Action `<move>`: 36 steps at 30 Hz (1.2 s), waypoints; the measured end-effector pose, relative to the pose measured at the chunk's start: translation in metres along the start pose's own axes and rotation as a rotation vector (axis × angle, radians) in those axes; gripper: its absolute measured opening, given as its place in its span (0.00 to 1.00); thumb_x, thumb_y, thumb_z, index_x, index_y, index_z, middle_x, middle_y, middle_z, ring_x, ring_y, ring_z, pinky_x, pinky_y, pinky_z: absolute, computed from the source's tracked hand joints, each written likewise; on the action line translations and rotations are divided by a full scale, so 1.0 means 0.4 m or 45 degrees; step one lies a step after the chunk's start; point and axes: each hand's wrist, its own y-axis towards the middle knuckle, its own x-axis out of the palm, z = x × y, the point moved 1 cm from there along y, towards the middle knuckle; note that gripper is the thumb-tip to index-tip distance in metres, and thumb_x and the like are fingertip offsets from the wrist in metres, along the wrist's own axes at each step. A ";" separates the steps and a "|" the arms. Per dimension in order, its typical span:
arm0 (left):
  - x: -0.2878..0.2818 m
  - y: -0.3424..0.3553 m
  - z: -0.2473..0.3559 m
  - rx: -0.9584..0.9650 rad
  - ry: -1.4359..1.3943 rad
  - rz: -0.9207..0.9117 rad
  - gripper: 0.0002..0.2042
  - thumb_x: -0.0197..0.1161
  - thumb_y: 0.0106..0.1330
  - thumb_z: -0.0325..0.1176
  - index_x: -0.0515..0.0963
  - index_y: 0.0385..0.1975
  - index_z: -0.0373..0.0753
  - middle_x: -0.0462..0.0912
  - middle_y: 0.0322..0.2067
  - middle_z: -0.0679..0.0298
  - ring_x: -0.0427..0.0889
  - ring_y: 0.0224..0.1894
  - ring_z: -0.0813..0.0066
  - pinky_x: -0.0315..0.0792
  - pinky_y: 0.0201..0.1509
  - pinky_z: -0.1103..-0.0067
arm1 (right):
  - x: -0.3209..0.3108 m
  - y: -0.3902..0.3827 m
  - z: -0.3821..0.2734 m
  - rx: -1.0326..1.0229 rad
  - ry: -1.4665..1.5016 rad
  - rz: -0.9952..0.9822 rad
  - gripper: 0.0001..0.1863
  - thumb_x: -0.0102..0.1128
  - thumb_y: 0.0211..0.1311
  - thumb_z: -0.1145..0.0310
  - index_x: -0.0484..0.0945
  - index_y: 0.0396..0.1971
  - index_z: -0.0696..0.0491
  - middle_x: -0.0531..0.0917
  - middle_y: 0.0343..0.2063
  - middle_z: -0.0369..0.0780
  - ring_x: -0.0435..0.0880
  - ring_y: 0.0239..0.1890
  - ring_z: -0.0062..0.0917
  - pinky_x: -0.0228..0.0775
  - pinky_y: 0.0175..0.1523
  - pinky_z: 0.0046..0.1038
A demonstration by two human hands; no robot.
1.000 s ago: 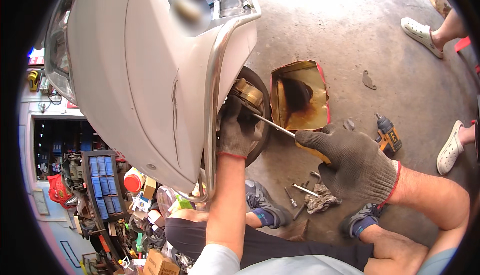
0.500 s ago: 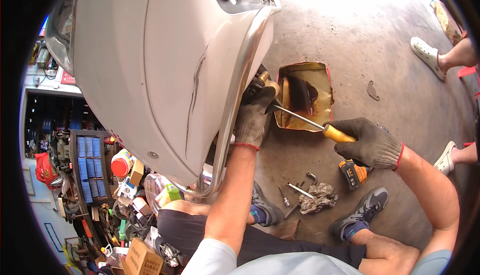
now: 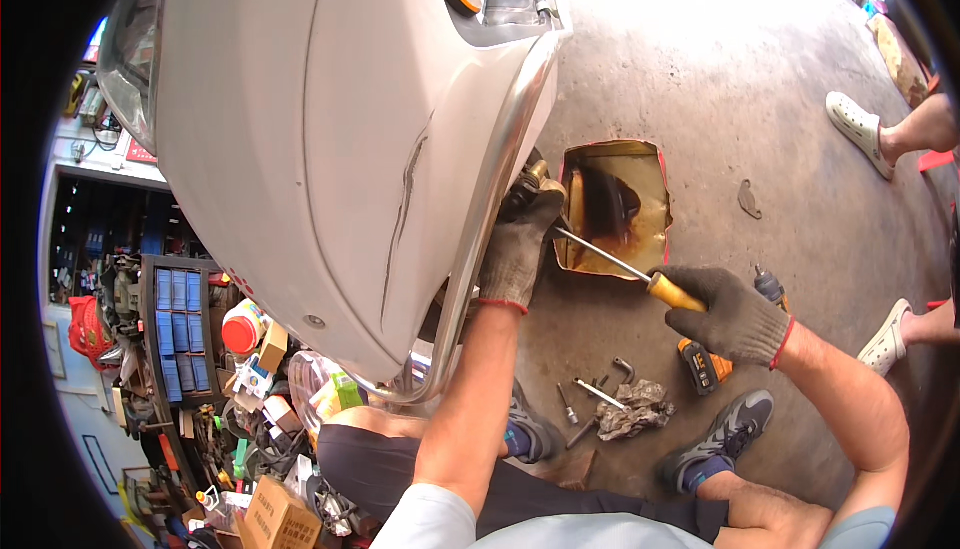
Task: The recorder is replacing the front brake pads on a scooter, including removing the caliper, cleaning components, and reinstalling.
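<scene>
One pale vehicle body (image 3: pixel 300 119) fills the upper left of the frame, its chrome bar (image 3: pixel 474 259) curving through the centre. Just right of centre, an oil-stained open tray (image 3: pixel 650 174) lies on the floor (image 3: pixel 700 99), likely to catch drips. The right gloved hand (image 3: pixel 735 307), farther right, has its grip clamped round the yellow-handled screwdriver (image 3: pixel 662 286), whose shaft slants up-left, probably for leverage. At centre, the left gloved hand (image 3: pixel 515 254) reaches beside the bar, perhaps steadying a brass-coloured part (image 3: pixel 538 171); how its grip stands I cannot tell.
</scene>
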 end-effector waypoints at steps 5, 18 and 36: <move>-0.010 0.005 -0.004 -0.030 -0.023 -0.030 0.19 0.73 0.56 0.26 0.81 0.49 0.35 0.85 0.41 0.65 0.84 0.39 0.77 0.79 0.43 0.81 | -0.004 0.000 -0.022 0.009 -0.019 -0.018 0.23 0.59 0.60 0.68 0.76 0.55 0.59 0.82 0.30 0.47 0.82 0.34 0.24 0.74 0.44 0.30; -0.016 0.003 -0.041 0.007 0.149 0.011 0.20 0.76 0.55 0.27 0.81 0.48 0.36 0.86 0.42 0.65 0.84 0.42 0.76 0.77 0.50 0.78 | -0.088 0.039 -0.061 0.316 0.136 -0.334 0.25 0.60 0.62 0.67 0.75 0.59 0.55 0.75 0.22 0.29 0.70 0.19 0.11 0.65 0.23 0.20; -0.018 0.010 -0.043 0.023 0.230 -0.037 0.20 0.76 0.56 0.28 0.81 0.49 0.37 0.86 0.40 0.66 0.84 0.40 0.78 0.78 0.46 0.80 | 0.020 -0.005 0.007 -0.123 -0.202 0.073 0.26 0.60 0.61 0.66 0.74 0.60 0.56 0.85 0.40 0.50 0.86 0.42 0.32 0.76 0.49 0.33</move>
